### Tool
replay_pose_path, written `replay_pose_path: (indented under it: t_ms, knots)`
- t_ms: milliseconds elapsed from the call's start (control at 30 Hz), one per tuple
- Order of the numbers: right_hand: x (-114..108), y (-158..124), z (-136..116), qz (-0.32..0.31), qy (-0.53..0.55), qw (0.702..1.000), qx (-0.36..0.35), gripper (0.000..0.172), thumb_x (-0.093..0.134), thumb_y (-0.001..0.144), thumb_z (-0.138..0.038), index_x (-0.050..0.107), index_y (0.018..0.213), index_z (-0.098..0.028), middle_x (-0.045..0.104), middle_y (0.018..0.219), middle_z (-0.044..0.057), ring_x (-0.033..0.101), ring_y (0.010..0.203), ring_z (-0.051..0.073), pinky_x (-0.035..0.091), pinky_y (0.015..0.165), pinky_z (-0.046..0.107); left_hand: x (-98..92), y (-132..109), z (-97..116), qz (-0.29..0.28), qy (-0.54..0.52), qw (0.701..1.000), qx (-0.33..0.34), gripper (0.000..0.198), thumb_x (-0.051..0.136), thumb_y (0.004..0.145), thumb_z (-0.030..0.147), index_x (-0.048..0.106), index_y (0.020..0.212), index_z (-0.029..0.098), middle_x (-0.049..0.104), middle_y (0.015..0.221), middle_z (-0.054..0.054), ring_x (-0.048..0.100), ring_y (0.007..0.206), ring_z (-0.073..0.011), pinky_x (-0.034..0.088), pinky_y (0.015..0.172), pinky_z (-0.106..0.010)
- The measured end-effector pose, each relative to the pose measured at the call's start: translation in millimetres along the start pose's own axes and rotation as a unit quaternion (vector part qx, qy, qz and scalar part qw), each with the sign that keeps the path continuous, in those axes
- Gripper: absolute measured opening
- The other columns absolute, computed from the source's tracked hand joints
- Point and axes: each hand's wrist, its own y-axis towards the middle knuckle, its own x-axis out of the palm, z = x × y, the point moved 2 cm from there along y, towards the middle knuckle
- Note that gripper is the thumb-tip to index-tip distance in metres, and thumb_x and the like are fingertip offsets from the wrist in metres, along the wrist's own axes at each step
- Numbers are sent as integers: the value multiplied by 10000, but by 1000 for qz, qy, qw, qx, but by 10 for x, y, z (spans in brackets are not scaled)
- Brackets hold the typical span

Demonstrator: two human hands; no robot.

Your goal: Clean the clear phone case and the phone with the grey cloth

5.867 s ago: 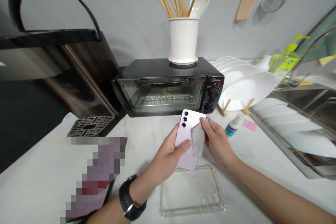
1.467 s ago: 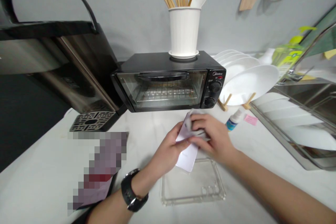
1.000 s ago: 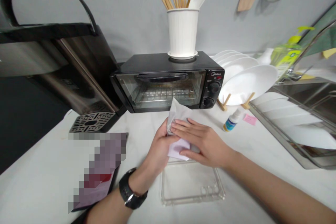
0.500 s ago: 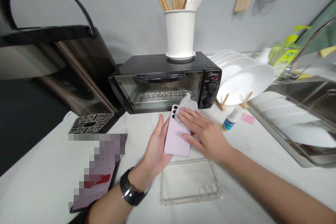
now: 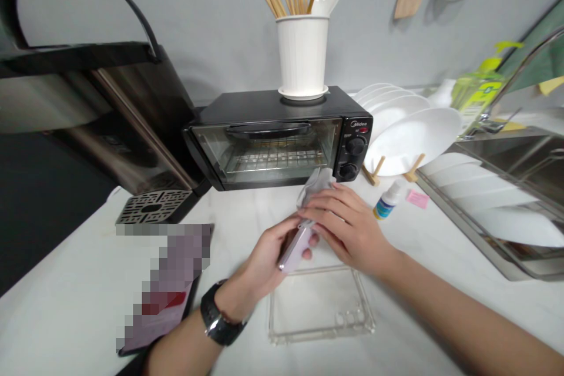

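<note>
A pale pink phone (image 5: 297,249) is held tilted on its edge in my left hand (image 5: 268,252), whose fingers wrap round it. My right hand (image 5: 355,229) presses a thin whitish cloth (image 5: 315,188) over the phone's upper end, which hides the cameras. Below the hands, a clear phone case (image 5: 315,305) lies flat on the white counter (image 5: 238,211). To the right of my right hand stands a small spray bottle (image 5: 385,202) with a blue and yellow label, beside a pink slip (image 5: 417,198).
Behind the hands sits a black toaster oven (image 5: 273,106) with a white cup (image 5: 302,53) of chopsticks on top. A dark appliance (image 5: 132,111) and a partly pixelated device (image 5: 167,305) are at left. White plates (image 5: 409,135) stand at right by a sink (image 5: 476,211).
The phone has turned from back-up to tilted on its edge, and my left fingers have closed round it. The cloth now wraps over its upper end under my right hand.
</note>
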Motion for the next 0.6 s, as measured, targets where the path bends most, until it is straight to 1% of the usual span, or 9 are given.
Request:
replay_pose_path:
  t_ms: [67,133,233,300,400,467,533,567,600]
  knots:
    - [5,4,5,6,2,1000,-5,302,494,1058,-224,655,1313,-235,741,1163,85,652,1156,248,442,1144,501,-5,3,14,3,21,1000,-4,243,791,771,247,718,982,152,642,758,-23,582,661,-128,387,527,-204]
    - [13,5,1,10,3,1000,-10,280,489,1067,-238,678,1273,-232,723,1126,90,642,1105,250,472,1095,488,-2,2,40,1,42,999,-17,252,789,747,222,717,978,153,615,705,-4,544,585,-103,344,481,-187]
    - [8,1,5,27,13,1000,-5,270,491,1076,-292,694,1242,-230,705,1096,94,625,1072,255,500,1037,465,4,-5,85,9,66,997,-33,160,788,759,215,716,880,140,641,685,-18,565,548,-99,349,451,-176]
    - [-6,-7,15,41,23,999,-5,293,469,1086,-344,687,1258,-251,703,1097,87,624,1071,256,500,1029,463,8,-8,102,16,61,997,-37,111,789,780,191,711,834,135,665,689,-29,611,570,-111,395,468,-175]
    - [-23,-22,43,43,34,999,-2,339,408,1102,-390,662,1297,-280,715,1124,75,638,1086,256,463,1076,492,16,3,97,5,19,999,-30,127,782,791,129,719,901,138,707,757,-29,683,645,-144,504,569,-207]
    - [-25,-34,71,35,49,998,19,349,374,1107,-357,658,1293,-279,731,1150,71,649,1114,256,432,1112,512,18,23,88,-15,-23,1000,-11,195,752,812,99,720,1000,140,738,855,-36,720,738,-169,570,698,-256]
    - [-14,-42,87,24,69,996,51,355,354,1105,-313,667,1271,-275,750,1167,62,660,1147,245,395,1155,529,14,43,78,-29,-59,998,-8,167,702,883,149,713,1049,134,751,920,-54,735,814,-192,592,825,-315]
    - [-2,-44,82,12,81,995,62,353,361,1105,-328,669,1270,-273,757,1187,59,663,1171,242,367,1184,541,10,50,76,-25,-70,997,-12,162,667,932,214,711,1065,131,754,934,-64,739,840,-206,592,869,-343]
    - [17,-43,64,-7,94,994,62,355,377,1105,-371,667,1284,-271,761,1215,58,661,1204,242,335,1213,552,7,53,74,-15,-74,997,-20,220,624,977,301,709,1091,133,757,948,-75,743,864,-224,591,888,-365]
